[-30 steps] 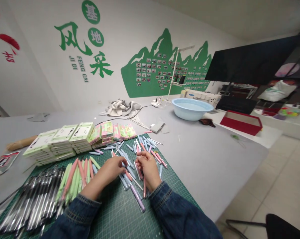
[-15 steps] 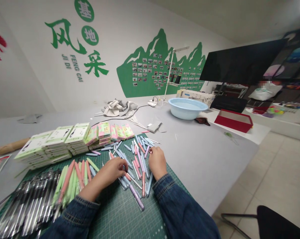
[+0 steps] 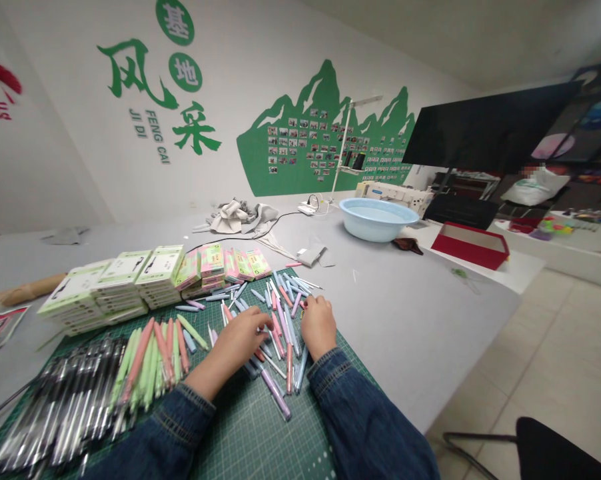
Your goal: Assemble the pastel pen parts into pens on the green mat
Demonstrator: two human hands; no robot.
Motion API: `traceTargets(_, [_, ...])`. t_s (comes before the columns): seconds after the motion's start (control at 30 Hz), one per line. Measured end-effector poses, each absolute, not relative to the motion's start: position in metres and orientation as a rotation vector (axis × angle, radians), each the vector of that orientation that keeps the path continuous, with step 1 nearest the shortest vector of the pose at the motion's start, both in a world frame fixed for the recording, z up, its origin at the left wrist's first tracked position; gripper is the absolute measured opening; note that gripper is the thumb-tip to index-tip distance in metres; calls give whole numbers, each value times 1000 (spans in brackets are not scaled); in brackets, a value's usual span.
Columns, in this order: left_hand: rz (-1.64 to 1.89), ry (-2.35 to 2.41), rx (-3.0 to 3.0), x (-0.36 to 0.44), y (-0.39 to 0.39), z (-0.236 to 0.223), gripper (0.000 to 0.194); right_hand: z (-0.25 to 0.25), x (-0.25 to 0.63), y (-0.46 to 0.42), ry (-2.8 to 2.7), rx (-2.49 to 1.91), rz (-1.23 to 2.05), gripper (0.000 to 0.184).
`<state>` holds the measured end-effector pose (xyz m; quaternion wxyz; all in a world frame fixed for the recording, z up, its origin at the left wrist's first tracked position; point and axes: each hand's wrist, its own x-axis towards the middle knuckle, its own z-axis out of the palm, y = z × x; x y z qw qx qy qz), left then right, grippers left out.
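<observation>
- The fingers of the left hand (image 3: 240, 339) are bent low over the scattered pastel pens (image 3: 276, 395); whether anything is pinched in them cannot be told.
- At the pile's right side, the fingers of the right hand (image 3: 319, 327) are curled inward; their tips are partly hidden, so their grip cannot be told.
- Between and around both hands, the pastel pens are strewn in blue, pink and purple across the green cutting mat (image 3: 240, 443).
- Left of them, green and coral pens (image 3: 139, 360) are laid side by side, and beside those, black-and-clear pens (image 3: 75, 400) are massed.
- Behind, white-and-green boxes (image 3: 161, 270) are stacked next to pink-and-green boxes (image 3: 212, 261).
- Farther out on the grey table (image 3: 405, 320), crumpled cloth (image 3: 238, 217) and a light-blue basin (image 3: 378, 223) are seen, with a red box (image 3: 469, 245) placed to the right.
</observation>
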<state>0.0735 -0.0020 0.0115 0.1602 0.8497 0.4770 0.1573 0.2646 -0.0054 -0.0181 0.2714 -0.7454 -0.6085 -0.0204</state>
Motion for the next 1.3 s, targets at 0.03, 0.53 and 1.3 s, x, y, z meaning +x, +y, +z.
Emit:
traceTargets(0.03, [463,1329,2454,78,-2,11,21,-18,265,-5,-1635,-2001,-46,23])
traceTargets(0.53, [357,1182,2687,85,-7,12,23,-13,255,-3,-1543,-1674,317,19])
traceTargets(1.3, [928,1022,1636,61,-2,19,28,2,233,-16,-1315,-835,1462,22])
